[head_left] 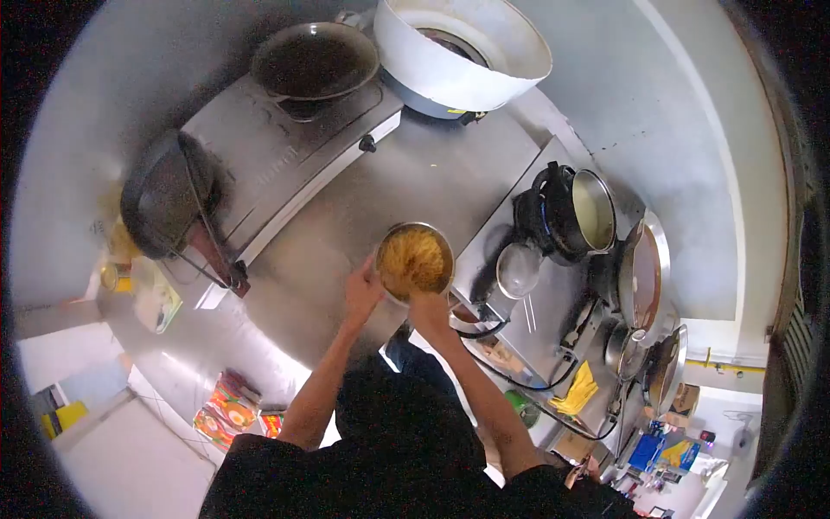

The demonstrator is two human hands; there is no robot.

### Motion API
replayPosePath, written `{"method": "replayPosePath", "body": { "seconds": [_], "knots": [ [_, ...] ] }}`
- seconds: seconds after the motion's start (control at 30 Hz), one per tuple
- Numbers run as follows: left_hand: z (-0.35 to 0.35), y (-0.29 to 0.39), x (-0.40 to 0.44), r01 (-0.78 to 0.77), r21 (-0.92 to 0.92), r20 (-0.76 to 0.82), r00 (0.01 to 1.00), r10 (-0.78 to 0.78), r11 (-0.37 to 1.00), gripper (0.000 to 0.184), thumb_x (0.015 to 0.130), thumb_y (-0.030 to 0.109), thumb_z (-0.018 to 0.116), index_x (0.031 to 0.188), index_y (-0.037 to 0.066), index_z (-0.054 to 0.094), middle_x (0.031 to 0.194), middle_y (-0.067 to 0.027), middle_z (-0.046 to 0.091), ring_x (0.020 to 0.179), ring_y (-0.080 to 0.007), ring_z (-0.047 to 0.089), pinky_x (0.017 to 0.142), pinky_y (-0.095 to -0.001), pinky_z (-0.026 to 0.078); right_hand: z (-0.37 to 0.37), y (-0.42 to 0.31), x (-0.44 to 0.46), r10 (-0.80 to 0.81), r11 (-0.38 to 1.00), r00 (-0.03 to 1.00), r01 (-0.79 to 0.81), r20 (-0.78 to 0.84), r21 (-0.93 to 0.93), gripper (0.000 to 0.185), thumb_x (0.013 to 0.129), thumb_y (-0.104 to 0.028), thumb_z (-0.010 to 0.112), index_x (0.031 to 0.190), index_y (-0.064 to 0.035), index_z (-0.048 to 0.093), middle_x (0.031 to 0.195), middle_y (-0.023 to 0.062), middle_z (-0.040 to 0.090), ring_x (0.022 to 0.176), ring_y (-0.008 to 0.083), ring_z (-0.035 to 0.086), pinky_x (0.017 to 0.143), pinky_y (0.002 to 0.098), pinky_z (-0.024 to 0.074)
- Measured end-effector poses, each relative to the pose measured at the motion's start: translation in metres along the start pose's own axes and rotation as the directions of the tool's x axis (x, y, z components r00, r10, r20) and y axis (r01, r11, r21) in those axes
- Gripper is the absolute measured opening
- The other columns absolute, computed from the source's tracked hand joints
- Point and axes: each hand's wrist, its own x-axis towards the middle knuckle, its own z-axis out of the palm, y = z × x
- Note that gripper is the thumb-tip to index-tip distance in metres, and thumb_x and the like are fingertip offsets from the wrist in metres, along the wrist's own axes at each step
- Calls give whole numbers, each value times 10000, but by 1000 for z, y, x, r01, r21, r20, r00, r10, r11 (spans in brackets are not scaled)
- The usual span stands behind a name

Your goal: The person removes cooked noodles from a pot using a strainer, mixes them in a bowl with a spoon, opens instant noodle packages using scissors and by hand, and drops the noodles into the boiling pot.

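Note:
A round metal bowl [450, 246] in the middle of the head view holds golden-brown, crumbly or stringy food [413, 259]. My left hand [363, 291] grips the bowl's left side, with the thumb near the rim. At the bowl's near edge, my right hand [428, 313] reaches over the rim into the food. Its fingers are hidden, so I cannot make out whether they hold anything. Beneath the bowl lies the steel counter [320, 251].
A stove [259, 156] carries a wide pan [316, 60]; a dark wok [169, 195] stands left. A white ring-shaped burner [467, 78] is behind. On the right are a pot [592, 212], a strainer [519, 270] and a yellow cloth [575, 391]. Colourful food packets [229, 408] lie lower left.

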Motion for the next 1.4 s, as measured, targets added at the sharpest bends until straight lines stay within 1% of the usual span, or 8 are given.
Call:
{"method": "replayPosePath", "body": {
  "seconds": [0.17,0.5,0.57,0.73,0.93,0.97,1.13,1.4],
  "knots": [
    [-8,-17,-4,36,-87,14,999,-35,996,435,924,140,501,1344,26,487,708,-86,600,528,-147,600,494,-295,520,-45,30,11,163,986,986,-164,44,29,122,761,-175,582,774,-54,592,638,191,617,633,364,642,561,488,504],
    [-8,-9,6,346,-336,204,935,-291,876,533,989,345,406,1414,24,377,1071,-193,636,758,-254,681,701,-350,564,-4,-13,-18,-60,992,998,55,-36,-112,124,731,-151,596,724,-27,594,628,160,620,563,335,623,490,471,465],
    [-17,-19,4,95,-9,77,993,-94,995,514,991,357,404,1392,36,384,1064,-189,639,832,-273,668,792,-405,526,10,12,6,-53,997,989,45,-138,-59,101,732,-137,589,708,-39,591,596,158,609,559,338,627,493,474,477],
    [-188,87,-71,-145,-870,-8,960,281,471,394,989,359,423,1244,67,497,1046,-148,644,914,-272,645,912,-496,457,-88,-8,-14,137,990,990,-137,-14,-16,124,751,-160,598,812,-53,584,643,141,644,610,338,660,546,433,534],
    [-86,-51,-72,-285,-46,-133,952,277,957,463,819,87,629,1258,34,490,1045,-120,621,885,-205,645,740,-326,532,-44,26,25,348,929,929,-360,-125,-84,109,756,-155,587,720,-60,628,652,132,652,620,341,666,541,450,542],
    [-56,-46,-72,-200,-323,-60,980,191,925,517,788,63,645,1276,30,480,1079,-124,617,891,-217,648,744,-328,532,-34,25,32,374,920,917,-386,-140,-69,123,759,-156,584,704,-59,636,657,137,652,626,341,668,539,455,541],
    [13,-16,-31,-124,149,60,991,116,981,337,873,169,569,1156,-14,582,824,-170,672,721,-216,663,679,-343,517,-31,-27,-4,140,988,989,-136,48,-70,174,769,-145,570,808,17,622,634,192,627,598,391,637,592,482,525],
    [6,-38,7,100,46,-129,987,-93,994,267,893,204,550,975,-22,667,726,-184,653,681,-258,656,627,-366,494,-45,49,35,95,981,994,-101,-48,-163,105,791,-175,565,768,-82,608,692,114,648,603,308,656,516,446,513]
  ]
}}
